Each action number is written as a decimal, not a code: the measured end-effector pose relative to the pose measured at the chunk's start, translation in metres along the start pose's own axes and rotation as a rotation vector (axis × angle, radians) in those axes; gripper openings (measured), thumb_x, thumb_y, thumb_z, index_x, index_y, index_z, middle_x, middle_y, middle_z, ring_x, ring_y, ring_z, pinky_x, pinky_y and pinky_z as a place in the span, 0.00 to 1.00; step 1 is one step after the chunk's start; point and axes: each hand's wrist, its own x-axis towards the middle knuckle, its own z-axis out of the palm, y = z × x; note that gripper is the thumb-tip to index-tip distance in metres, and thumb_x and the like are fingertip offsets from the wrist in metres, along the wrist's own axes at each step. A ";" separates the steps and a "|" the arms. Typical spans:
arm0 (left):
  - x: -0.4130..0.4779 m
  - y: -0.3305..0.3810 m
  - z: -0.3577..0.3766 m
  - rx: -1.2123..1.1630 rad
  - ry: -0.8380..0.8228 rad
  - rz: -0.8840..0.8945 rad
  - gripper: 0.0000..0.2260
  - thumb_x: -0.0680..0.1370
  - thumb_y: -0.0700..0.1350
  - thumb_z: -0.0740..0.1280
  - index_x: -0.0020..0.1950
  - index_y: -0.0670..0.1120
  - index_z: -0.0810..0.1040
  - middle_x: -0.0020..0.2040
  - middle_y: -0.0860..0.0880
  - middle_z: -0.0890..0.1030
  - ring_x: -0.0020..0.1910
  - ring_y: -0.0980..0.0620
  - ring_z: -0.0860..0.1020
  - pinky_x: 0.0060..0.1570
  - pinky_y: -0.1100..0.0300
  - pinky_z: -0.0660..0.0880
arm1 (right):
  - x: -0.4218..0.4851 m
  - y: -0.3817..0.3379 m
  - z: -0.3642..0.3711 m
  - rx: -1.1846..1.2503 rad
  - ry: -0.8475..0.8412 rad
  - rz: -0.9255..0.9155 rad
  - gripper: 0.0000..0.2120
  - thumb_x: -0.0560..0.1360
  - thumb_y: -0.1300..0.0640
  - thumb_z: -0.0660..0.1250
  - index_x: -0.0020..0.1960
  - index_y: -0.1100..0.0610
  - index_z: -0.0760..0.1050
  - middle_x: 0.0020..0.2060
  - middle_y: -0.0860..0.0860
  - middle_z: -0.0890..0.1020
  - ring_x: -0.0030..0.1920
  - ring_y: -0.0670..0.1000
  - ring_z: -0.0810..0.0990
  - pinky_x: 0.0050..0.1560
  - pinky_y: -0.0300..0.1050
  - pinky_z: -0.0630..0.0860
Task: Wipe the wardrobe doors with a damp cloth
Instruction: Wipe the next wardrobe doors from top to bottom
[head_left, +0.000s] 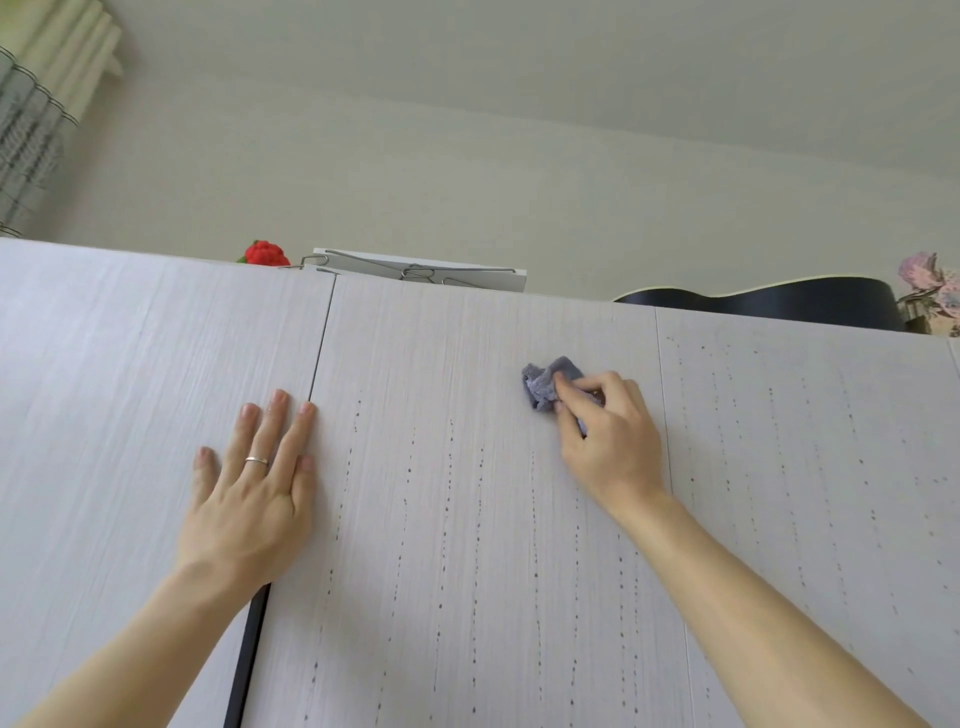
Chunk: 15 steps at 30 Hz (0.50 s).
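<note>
Grey-blue and crumpled, the small damp cloth (549, 383) sits right of the frame's centre, bunched in your right hand (608, 441) and pressed against the upper part of the middle pale wood-grain wardrobe door (467, 467). Your fingers are curled shut around the cloth, pinching it against the panel, with part of it sticking out to the upper left of your knuckles. You look to be mid-wipe on this middle panel, near its top edge: lines of small dark droplets run down the door below and to the left of the cloth, and more show on the right-hand pale door (805, 467) at the right of the frame. The next move probably calls for sweeping the cloth across and down through those drip lines, keeping it flat enough to catch them, not smear them. Your left hand (249, 493), wearing a thin silver ring (257, 460), lies fully open and flat at the left of centre, palm on the left-hand pale door (104, 415) with the fingertips at the dark gap between the doors; it holds nothing and seems to brace the panel. Above the doors, a red knitted object (266, 253), a white board with wire hangers (421, 273) and a black guitar body (769, 306) rest on the wardrobe top.
</note>
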 end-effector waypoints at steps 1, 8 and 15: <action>0.000 0.001 0.000 0.007 -0.001 -0.004 0.25 0.82 0.57 0.36 0.78 0.63 0.31 0.77 0.63 0.29 0.76 0.60 0.28 0.79 0.48 0.35 | 0.006 0.006 -0.001 0.005 -0.015 -0.060 0.14 0.74 0.61 0.73 0.59 0.53 0.84 0.46 0.50 0.79 0.46 0.56 0.76 0.32 0.46 0.75; -0.001 0.003 0.001 0.025 -0.015 -0.016 0.25 0.80 0.58 0.32 0.75 0.64 0.26 0.75 0.64 0.25 0.75 0.60 0.27 0.78 0.49 0.34 | 0.087 0.023 0.003 -0.032 0.033 0.343 0.16 0.81 0.56 0.62 0.67 0.51 0.79 0.58 0.52 0.75 0.61 0.57 0.70 0.54 0.48 0.72; -0.002 0.002 0.001 0.019 -0.022 -0.020 0.25 0.80 0.58 0.33 0.77 0.64 0.29 0.76 0.64 0.27 0.75 0.60 0.27 0.78 0.49 0.34 | 0.050 -0.024 0.025 0.013 -0.038 0.001 0.14 0.78 0.58 0.67 0.63 0.53 0.81 0.49 0.52 0.78 0.51 0.58 0.74 0.39 0.45 0.69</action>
